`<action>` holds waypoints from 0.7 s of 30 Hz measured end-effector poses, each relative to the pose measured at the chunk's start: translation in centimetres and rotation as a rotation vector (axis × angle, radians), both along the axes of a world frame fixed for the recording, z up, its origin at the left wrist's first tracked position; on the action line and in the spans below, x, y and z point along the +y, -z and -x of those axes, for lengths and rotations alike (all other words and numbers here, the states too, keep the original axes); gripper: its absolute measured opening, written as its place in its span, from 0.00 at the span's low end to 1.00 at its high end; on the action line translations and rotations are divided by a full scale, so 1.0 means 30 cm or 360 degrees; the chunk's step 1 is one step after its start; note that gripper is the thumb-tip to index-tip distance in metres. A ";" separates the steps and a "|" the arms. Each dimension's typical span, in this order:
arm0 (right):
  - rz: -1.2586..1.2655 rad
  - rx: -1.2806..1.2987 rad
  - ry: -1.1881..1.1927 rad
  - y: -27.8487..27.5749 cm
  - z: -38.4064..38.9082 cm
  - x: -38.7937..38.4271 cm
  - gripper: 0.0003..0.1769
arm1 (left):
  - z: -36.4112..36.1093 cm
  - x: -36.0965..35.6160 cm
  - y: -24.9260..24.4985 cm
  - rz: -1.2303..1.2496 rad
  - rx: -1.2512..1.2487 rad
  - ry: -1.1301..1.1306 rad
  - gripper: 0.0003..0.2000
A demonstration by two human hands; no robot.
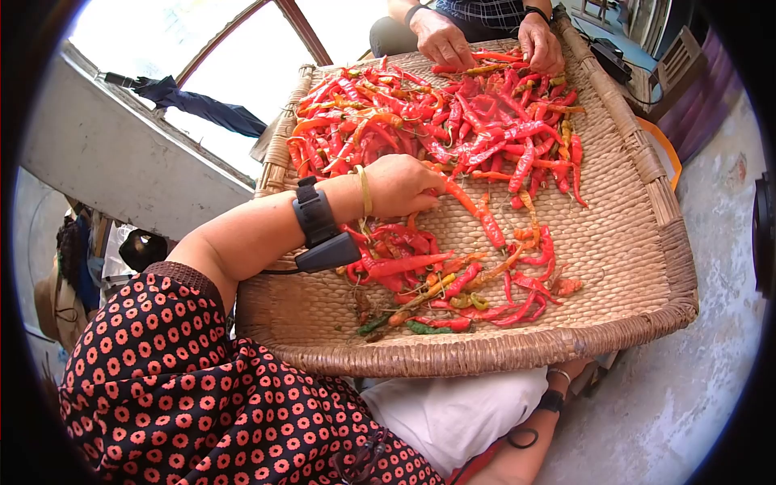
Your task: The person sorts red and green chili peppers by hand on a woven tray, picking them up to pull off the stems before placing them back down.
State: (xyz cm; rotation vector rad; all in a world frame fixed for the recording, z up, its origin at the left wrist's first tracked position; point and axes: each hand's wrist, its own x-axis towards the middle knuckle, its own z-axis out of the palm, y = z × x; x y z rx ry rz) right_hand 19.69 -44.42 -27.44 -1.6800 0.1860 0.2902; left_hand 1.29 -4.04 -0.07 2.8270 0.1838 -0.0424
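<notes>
My left hand (pixel 402 186) reaches over the woven basket (pixel 622 267), its fingers closed at the end of a long orange-red chili pepper (pixel 485 220). Between this hand and the near rim lies a looser group of chili peppers (pixel 404 265), mostly red with a few green and yellowish ones. A big heap of red chili peppers (pixel 453 121) covers the far part of the basket. My right hand (pixel 575 369) is below the near rim at the lower right, mostly hidden by the basket, so its fingers do not show.
Across the basket, another person's two hands (pixel 443 40) touch peppers at the far edge. A folded dark umbrella (pixel 202 105) lies on a ledge at the left. A wooden stool (pixel 679 69) stands at the upper right, beside the grey floor (pixel 687 388).
</notes>
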 end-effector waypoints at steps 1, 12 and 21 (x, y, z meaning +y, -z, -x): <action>0.0294 -0.0078 -0.0172 0.015 -0.005 -0.008 0.24 | -0.001 0.000 0.000 -0.0002 -0.0007 0.0008 0.11; 0.0198 -0.0254 -0.0444 0.293 -0.055 -0.127 0.23 | 0.005 0.020 0.030 0.0013 -0.0015 0.0002 0.11; 0.1936 -0.0951 -0.1136 0.190 -0.059 -0.135 0.23 | 0.008 0.001 -0.007 -0.0022 0.0016 -0.0017 0.12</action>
